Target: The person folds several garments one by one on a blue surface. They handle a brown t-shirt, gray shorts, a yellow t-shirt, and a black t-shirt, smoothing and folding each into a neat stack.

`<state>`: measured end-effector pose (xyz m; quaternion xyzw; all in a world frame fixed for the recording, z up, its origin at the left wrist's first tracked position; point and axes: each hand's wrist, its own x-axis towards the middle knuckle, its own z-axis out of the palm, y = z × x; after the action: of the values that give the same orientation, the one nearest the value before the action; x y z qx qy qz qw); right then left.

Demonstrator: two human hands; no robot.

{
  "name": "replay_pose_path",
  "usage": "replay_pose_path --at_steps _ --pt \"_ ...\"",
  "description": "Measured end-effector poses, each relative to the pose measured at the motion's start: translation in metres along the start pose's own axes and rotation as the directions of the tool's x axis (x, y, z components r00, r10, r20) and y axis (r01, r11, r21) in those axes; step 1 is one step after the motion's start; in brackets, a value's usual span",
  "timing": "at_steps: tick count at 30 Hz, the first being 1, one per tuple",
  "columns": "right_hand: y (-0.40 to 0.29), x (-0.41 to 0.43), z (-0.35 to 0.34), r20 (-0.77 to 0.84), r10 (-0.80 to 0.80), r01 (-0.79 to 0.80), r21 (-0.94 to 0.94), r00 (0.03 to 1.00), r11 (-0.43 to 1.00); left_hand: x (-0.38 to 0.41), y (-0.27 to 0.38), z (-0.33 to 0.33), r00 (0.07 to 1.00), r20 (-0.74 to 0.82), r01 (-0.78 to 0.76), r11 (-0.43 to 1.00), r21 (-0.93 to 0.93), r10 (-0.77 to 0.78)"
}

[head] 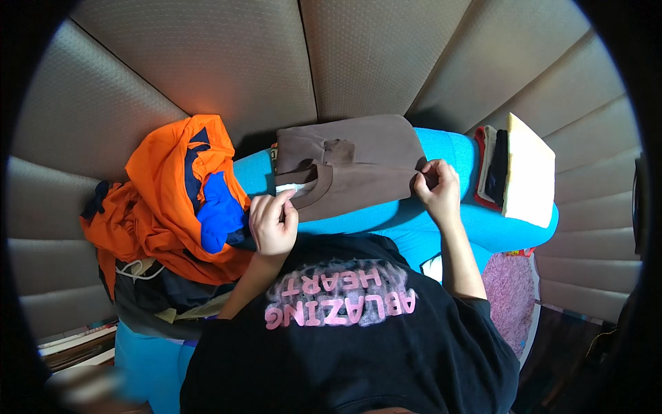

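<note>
A folded brown long-sleeved top (370, 150) lies on the blue cushioned seat in front of me, its round collar facing my left side. My left hand (272, 222) is at that collar, thumb and forefinger pinched on its edge beside a white patch inside the neck. At the opposite end, my right hand (440, 189) pinches the top's edge between thumb and fingers. Close by my left hand is a crumpled blue cloth (220, 215), resting on a heap of orange fabric (165, 207) with navy parts.
Folded cloths in red, grey and navy (497, 168) stand beside a cream folded piece (530, 176) at the right end of the blue seat (450, 147). Padded panels (362, 57) rise behind. Dark garments (155, 295) lie under the orange heap. A pink rug (509, 305) is lower right.
</note>
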<state>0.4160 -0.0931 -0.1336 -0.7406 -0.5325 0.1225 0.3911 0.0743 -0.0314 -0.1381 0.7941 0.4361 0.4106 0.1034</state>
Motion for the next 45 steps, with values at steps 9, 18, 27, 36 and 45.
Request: replay_pose_path --at_steps 9,18,27,36,45 --pt "-0.04 -0.055 0.029 0.249 -0.576 0.617 -0.468 0.779 0.632 -0.019 0.003 -0.006 0.951 0.292 -0.207 0.908 0.365 0.099" --pt "-0.025 -0.02 0.024 0.193 -0.481 0.489 -0.61 0.855 0.624 0.004 -0.019 -0.018 0.958 0.2 -0.242 0.955 0.173 0.207" --pt "-0.066 0.008 -0.033 0.323 -0.493 0.589 -0.45 0.808 0.671 0.024 -0.018 -0.04 0.949 0.206 -0.233 0.971 -0.059 0.24" --pt "-0.121 -0.029 -0.096 0.577 -0.329 0.555 -0.27 0.747 0.787 -0.001 0.007 -0.094 0.939 0.189 -0.218 0.92 -0.325 0.289" --pt "-0.143 -0.029 -0.126 0.74 -0.346 0.553 -0.041 0.576 0.832 -0.01 0.016 -0.122 0.894 0.341 0.01 0.747 -0.665 0.291"
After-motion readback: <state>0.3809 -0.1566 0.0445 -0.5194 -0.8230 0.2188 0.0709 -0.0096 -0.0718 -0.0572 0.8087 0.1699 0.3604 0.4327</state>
